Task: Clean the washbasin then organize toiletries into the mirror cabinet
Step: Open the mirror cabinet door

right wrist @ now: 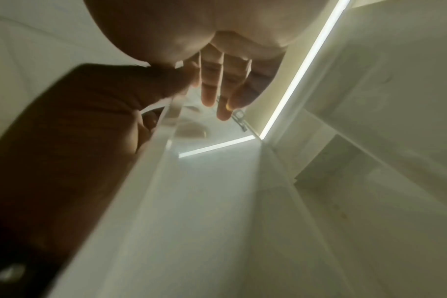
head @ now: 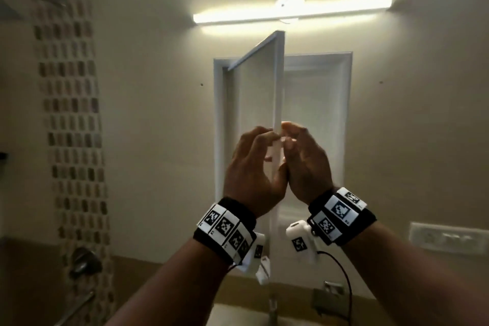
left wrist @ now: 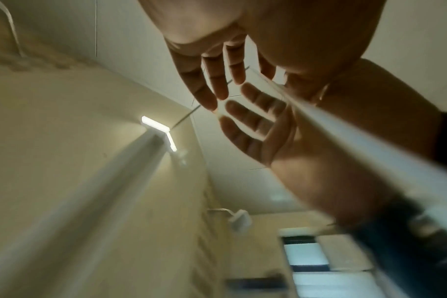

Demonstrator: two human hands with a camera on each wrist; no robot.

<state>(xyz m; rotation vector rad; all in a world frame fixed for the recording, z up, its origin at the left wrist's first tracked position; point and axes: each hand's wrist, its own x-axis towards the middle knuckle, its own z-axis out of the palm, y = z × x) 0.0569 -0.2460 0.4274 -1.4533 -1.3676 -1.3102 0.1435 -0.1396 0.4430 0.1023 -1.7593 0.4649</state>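
The white mirror cabinet hangs on the wall with its left door swung half open toward me. Both hands meet at the door's free edge, about mid height. My left hand is on the mirror side, and its straight fingertips touch the glass, where their reflection meets them. My right hand is on the inner side with its fingers bent round the door's edge. Bare white shelves show inside. No toiletries are in view.
A lit bar lamp is mounted above the cabinet. The washbasin rim and its tap lie at the bottom edge below my wrists. A socket plate is on the right wall, a shower valve at the left.
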